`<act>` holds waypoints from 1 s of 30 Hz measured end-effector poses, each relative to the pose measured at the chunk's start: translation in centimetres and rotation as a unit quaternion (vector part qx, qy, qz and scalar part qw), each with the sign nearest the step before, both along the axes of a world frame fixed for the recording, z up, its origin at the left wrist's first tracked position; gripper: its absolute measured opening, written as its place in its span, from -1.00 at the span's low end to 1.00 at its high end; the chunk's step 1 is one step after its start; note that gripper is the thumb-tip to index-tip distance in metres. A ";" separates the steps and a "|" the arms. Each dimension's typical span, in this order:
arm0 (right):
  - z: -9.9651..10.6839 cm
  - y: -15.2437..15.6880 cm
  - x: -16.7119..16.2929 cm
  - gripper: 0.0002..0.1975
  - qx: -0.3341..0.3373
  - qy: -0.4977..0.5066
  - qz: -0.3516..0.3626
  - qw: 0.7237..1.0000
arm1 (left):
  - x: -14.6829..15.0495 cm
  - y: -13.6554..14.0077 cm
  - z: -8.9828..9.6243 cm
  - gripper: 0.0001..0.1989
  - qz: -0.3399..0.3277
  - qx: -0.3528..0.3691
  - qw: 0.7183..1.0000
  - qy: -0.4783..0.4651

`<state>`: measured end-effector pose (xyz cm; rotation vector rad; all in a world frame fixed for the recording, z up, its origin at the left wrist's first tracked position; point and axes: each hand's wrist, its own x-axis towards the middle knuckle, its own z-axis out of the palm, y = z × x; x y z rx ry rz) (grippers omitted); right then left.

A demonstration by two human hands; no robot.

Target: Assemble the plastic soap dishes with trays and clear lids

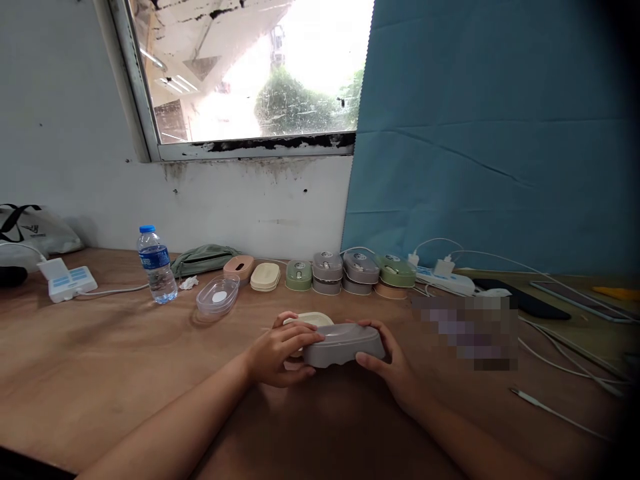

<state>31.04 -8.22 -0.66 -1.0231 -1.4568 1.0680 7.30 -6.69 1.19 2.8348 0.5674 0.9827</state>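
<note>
My left hand (284, 349) and right hand (393, 363) clamp the gray box (343, 345) by its ends, likely to steady it; cream box (316, 319) just behind. Stacked boxes (361, 267) near the wall (260, 207), probably saving space.

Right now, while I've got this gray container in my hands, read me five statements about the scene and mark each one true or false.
1. The left hand and right hand both touch the nearest gray container. True.
2. The window is right of the blue cloth. False: the window is left of the cloth.
3. The water bottle stands left of the clear container. True.
4. The bottle's cap is red. False: the cap is blue.
5. The green pouch is in the right hand. False: the pouch lies on the table.
</note>
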 end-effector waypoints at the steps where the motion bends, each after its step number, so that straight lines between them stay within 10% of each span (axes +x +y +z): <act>1: -0.1 0.1 0.1 -0.47 -0.005 0.025 0.002 1.000 | 0.0 0.1 -0.2 -0.53 -0.020 0.002 1.000 -0.014; 10: -1.1 0.9 0.9 -0.43 0.002 0.131 0.051 0.990 | 0.8 0.1 -0.8 -0.62 -0.055 -0.029 0.995 -0.082; 20: -1.2 2.1 0.3 -0.47 -0.074 0.126 -0.018 0.989 | 0.0 0.3 1.4 -0.71 -0.010 0.207 0.978 0.021; 24: -1.1 2.0 0.3 -0.67 -0.095 0.100 -0.065 0.988 | -4.0 4.0 4.3 -0.76 0.146 0.238 0.960 -0.028; 30: -0.7 1.6 0.2 -0.76 -0.086 0.079 -0.055 0.992 | -10.0 12.2 6.5 -0.66 0.406 0.043 0.912 -0.040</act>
